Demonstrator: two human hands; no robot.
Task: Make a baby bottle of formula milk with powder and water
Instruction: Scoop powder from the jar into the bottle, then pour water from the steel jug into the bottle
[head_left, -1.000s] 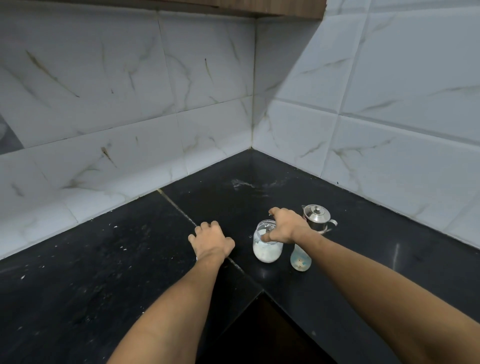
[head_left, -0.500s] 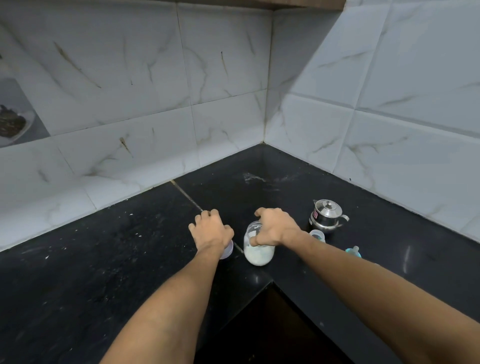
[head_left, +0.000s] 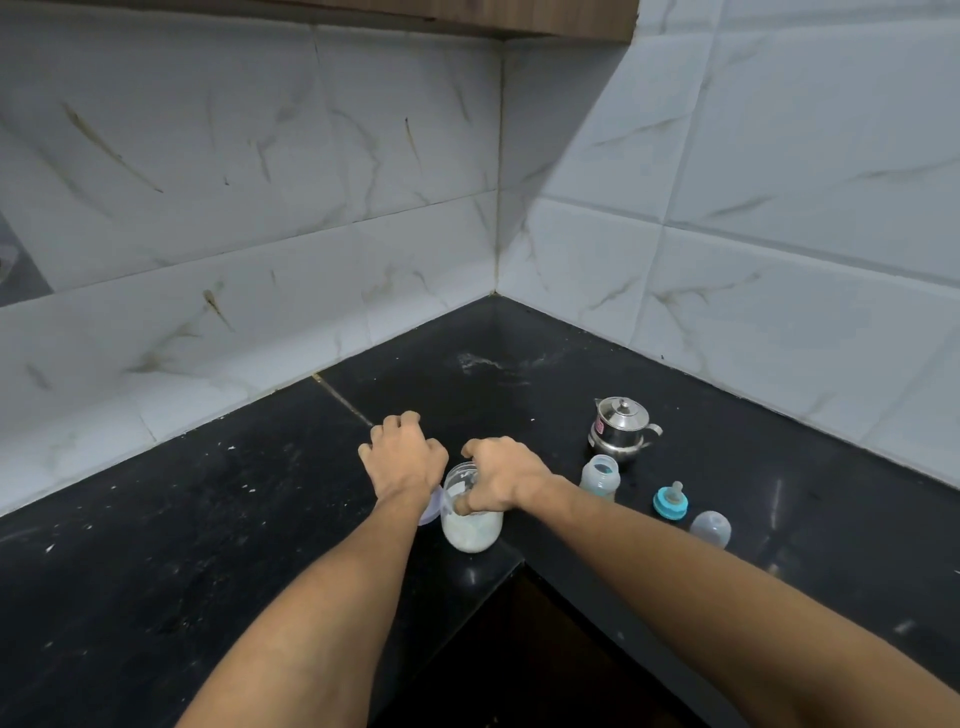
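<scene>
Right grip (head_left: 506, 473) is curled down over the mouth of the jar (head_left: 472, 535), thumb on the glass, so the jar sits right under it. Left grip (head_left: 402, 457) is at the jar's 9 o'clock, knuckles up, fingers curled. A pale lid (head_left: 430, 512) pokes out under its heel, and I can't tell if it's actually holding it. Jar's round clear glass with white powder in the lower half. Out at 3 o'clock there's an open clear bottle (head_left: 600, 475), a teal-ringed teat (head_left: 671, 501) and a domed clear cap (head_left: 710, 527). A shiny steel pot (head_left: 621, 428) is at 2. The counter (head_left: 208, 519) is glossy black stone, speckled. Its inner corner edge is just at the jar's 6, with open room toward 12.
</scene>
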